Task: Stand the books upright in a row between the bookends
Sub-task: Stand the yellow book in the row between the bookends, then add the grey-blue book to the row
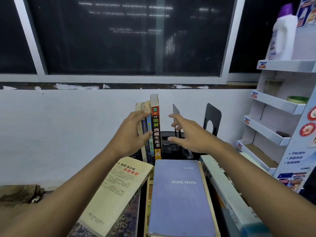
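Largest item, lower centre of frame: blue HANYU PINYIN book (pixel 179 197) lay flat, cover up, on top of other flat books; not yet in the row. Left of it a cream paperback (pixel 118 190) lay tilted over a darker volume; to the right a white-and-blue book (pixel 227 194) lay on its side. Judged: all three waiting their turn, kept close for easy reach.

Centre of frame, against the white wall: upright row of books (pixel 150 130), about four, the tallest a red-and-black spine (pixel 156 132) at its right end. No left bookend could be made out behind the row.

Left hand (pixel 132 134) was spread against the front of the row, fingers across the spines, closed on nothing; judged to be steadying the books so they do not topple rightward into the open gap.

Right hand (pixel 188 134), open with fingers apart and holding nothing, reached toward the thin grey bookend (pixel 176 113) standing just right of the gap; contact could not be told. A black bookend (pixel 212 118) stood further right, apart from the row, so the row lacked support on that side
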